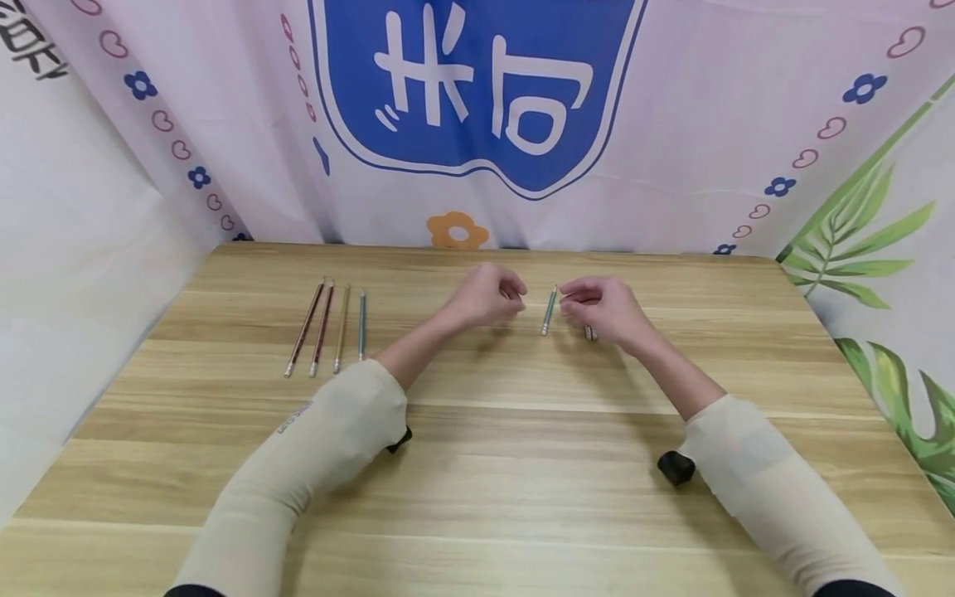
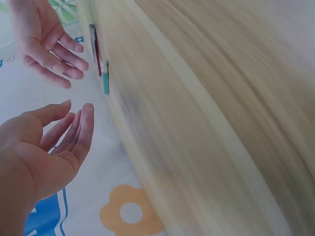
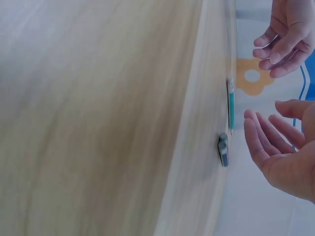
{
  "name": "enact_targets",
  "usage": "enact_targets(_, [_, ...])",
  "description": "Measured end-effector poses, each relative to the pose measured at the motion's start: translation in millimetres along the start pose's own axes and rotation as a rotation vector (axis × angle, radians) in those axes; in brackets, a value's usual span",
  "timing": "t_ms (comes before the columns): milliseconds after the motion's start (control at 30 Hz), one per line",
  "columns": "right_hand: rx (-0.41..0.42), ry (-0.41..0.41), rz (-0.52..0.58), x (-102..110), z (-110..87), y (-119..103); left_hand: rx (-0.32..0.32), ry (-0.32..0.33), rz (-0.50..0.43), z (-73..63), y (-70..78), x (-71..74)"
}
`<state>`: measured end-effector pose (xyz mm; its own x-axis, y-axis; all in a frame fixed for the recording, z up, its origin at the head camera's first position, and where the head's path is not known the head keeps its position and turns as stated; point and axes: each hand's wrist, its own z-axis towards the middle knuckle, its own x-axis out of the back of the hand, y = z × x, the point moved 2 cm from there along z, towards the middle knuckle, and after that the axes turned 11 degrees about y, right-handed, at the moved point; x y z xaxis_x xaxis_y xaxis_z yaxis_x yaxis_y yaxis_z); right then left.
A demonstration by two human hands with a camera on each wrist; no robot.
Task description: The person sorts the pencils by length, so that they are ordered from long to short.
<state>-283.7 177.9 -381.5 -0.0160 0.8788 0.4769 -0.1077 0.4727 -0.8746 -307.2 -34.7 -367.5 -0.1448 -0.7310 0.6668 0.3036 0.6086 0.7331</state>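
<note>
Fingers [image 2: 86, 127] relaxed and parted, left hand [image 1: 485, 295] and right hand [image 1: 606, 308] flank a green pencil [image 1: 549, 312].

And there's the short green pencil [image 1: 549, 312], flat on the wooden table [image 1: 477, 497], pale eraser end towards the person, tip pointing away and slanting slightly right! It lies between the left hand [image 1: 488, 296] and the right hand [image 1: 603, 308], closer to the right. Just beside it, a dark reddish pencil [image 2: 97, 51], mostly hidden from above, silvery near end peeking out!
</note>
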Motion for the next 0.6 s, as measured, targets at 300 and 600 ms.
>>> enact_targets(300, [-0.057, 0.000, 0.016, 19.3, 1.2, 10.8, -0.005, -0.009, -0.027, 18.8, 20.0, -28.2])
enact_targets(600, [-0.107, 0.062, -0.004, 28.8, 5.0, 18.4, 0.001, -0.033, 0.048, 36.6, 38.4, -56.4])
